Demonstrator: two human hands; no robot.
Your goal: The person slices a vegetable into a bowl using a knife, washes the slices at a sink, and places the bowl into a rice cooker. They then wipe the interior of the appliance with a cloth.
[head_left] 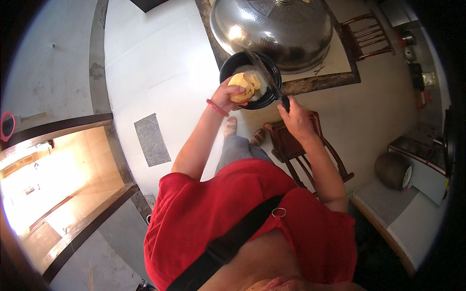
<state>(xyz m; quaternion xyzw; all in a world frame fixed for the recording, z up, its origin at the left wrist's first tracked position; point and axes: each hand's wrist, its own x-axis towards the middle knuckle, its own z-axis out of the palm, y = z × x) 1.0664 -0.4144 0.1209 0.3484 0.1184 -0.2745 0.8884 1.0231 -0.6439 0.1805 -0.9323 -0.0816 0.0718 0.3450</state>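
My left hand has its grip closed around a peeled yellow potato, held above the black bowl. My right hand has its grip clenched on the dark handle of a knife; the blade runs up and left across the bowl, just beside the potato. White pieces lie inside the bowl. The bowl sits at the edge of a dark-framed surface. Directly behind the bowl stands a large perforated metal dome cover, close to the knife tip. A wooden chair stands below my right forearm. A second wooden chair stands beyond the surface. A red bangle circles my left wrist.
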